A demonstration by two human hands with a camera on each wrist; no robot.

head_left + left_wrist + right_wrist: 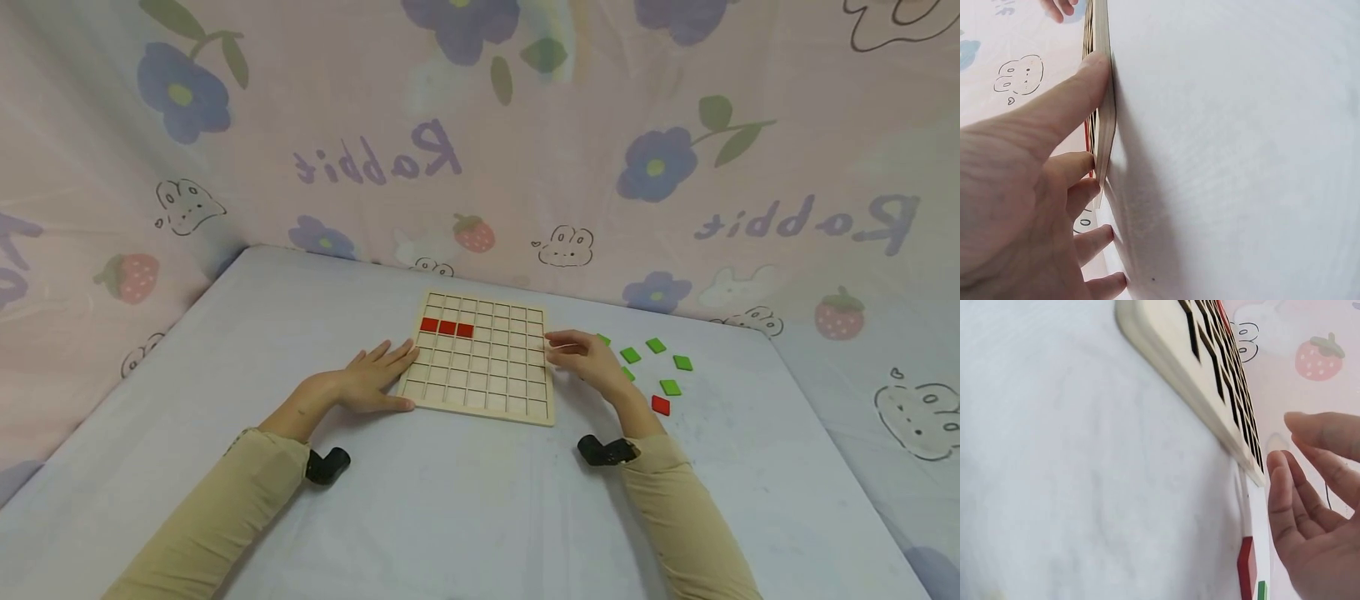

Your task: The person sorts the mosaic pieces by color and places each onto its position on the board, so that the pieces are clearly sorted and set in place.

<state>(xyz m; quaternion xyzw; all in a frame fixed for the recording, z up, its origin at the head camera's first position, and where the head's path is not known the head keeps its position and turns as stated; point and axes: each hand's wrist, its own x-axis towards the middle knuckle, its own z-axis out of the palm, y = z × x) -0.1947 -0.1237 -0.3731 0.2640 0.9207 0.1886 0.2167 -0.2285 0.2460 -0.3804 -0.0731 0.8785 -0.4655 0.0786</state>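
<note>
A square wooden grid board (495, 400) lies on the table, with three red tiles (447, 327) side by side in one row at its left. My left hand (371, 379) rests at the board's left edge with fingers spread; its thumb (1088, 81) touches the board's side in the left wrist view. Beside the right edge hovers my right hand (588, 360), its fingers loosely bent. Thumb and fingers (1282, 487) stand apart in the right wrist view, and nothing shows between them.
Several green tiles (670, 387) lie scattered right of the right hand, some partly hidden by it. A loose red tile (661, 406) lies nearest me among them. Patterned cloth (517, 167) hangs behind the white table (450, 517).
</note>
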